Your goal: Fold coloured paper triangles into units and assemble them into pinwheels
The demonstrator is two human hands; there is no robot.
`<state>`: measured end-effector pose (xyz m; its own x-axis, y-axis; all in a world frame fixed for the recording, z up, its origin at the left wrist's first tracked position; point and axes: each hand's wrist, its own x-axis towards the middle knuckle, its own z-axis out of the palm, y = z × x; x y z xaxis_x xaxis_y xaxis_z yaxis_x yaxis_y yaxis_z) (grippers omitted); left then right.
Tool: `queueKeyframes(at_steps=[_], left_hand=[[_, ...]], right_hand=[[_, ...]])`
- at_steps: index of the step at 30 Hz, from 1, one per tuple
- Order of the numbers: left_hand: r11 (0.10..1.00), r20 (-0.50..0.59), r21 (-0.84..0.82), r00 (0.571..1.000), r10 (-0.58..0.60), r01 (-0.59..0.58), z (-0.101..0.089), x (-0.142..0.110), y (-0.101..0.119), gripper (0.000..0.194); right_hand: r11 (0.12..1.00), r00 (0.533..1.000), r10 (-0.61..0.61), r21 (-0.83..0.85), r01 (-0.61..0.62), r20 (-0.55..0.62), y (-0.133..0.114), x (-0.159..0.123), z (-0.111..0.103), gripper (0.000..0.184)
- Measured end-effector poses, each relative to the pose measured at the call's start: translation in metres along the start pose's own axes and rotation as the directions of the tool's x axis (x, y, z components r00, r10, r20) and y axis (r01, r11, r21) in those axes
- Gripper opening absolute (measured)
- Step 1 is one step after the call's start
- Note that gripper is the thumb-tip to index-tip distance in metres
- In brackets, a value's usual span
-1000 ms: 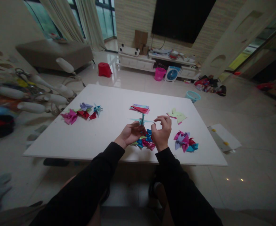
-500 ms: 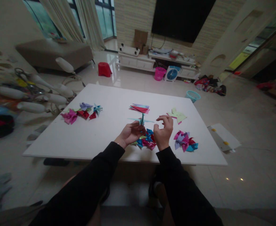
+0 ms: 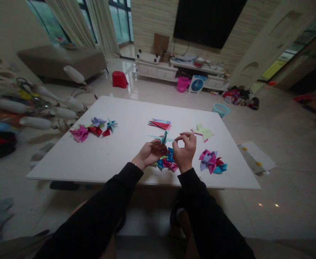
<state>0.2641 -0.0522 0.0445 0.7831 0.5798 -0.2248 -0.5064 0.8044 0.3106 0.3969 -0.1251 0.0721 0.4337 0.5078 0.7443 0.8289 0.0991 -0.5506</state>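
A light teal paper crane (image 3: 164,137) is held above the table by my left hand (image 3: 150,153), whose fingers and thumb are closed on its body. Its wings stick out to the left and right. My right hand (image 3: 185,149) pinches the tip of the right-hand wing between thumb and forefinger, the other fingers curled. Under and between the hands lies a pile of folded paper pieces (image 3: 169,165) in blue, pink and green, partly hidden by them. Just beyond the crane rests a stack of pointed folded papers (image 3: 160,125), red on top.
On the white table (image 3: 114,108), a colourful group of folded papers (image 3: 94,128) lies at the left. Pale green folded paper (image 3: 205,133) and another mixed pile (image 3: 212,162) lie at the right. Beyond stand a red stool (image 3: 119,79), a pink bin (image 3: 183,84) and a teal basket (image 3: 221,109).
My right hand has moved left to the crane and closed on its right wing tip. The crane has tilted and shifted slightly right in my left hand.
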Motion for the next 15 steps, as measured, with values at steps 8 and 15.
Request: queueKeyframes(at_steps=[8,15], left_hand=[[1.0,-0.03,0.008,1.0,-0.005,0.005,0.0028,-0.0011,0.0003,0.013],[1.0,0.007,0.006,1.0,-0.006,0.006,0.0046,-0.0021,-0.0005,0.016]], right_hand=[[0.998,0.998,0.056,-0.028,-0.057,-0.002,0.0056,0.0015,-0.0007,0.014],[0.997,0.998,0.069,-0.039,-0.07,-0.01,0.008,0.0022,-0.0012,0.013]])
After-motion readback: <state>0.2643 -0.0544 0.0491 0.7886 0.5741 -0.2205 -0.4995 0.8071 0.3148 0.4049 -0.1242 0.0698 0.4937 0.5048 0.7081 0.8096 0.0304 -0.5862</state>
